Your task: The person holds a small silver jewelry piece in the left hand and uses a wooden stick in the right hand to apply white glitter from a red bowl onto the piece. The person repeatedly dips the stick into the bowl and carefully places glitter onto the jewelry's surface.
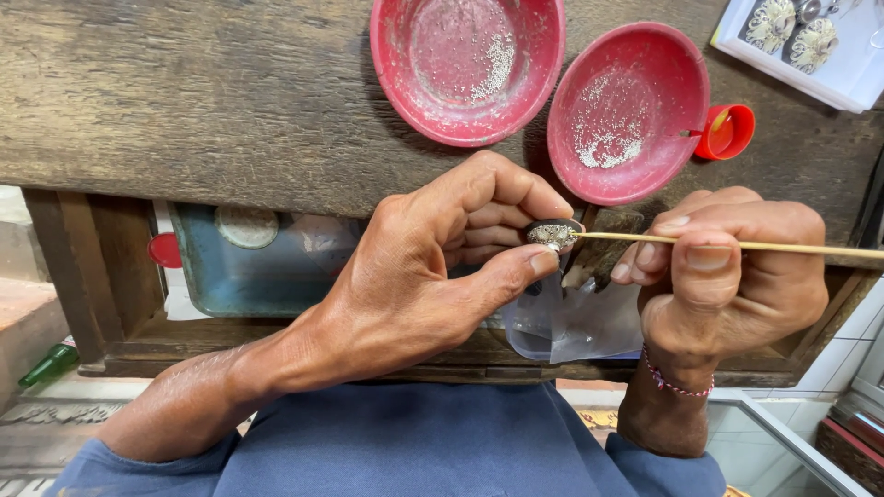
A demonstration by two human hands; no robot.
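My left hand (433, 267) pinches a small dark oval piece (552, 232) between thumb and forefinger; its top is covered with tiny pale stones. My right hand (727, 267) grips a thin wooden stick (783, 246) that lies level, its tip touching the oval piece. Both hands hover just below the front edge of a worn wooden workbench (203, 101). Two red bowls stand on the bench above the hands: the left bowl (405, 83) and the tilted right bowl (658, 175) each hold a scatter of tiny pale grains.
A small red cap (727, 132) sits beside the right bowl. A white tray (852, 78) with ornate pale pieces is at the top right. Under the bench are a blue-grey tray (249, 276) and a clear plastic bag (580, 327). A green bottle (51, 364) lies at far left.
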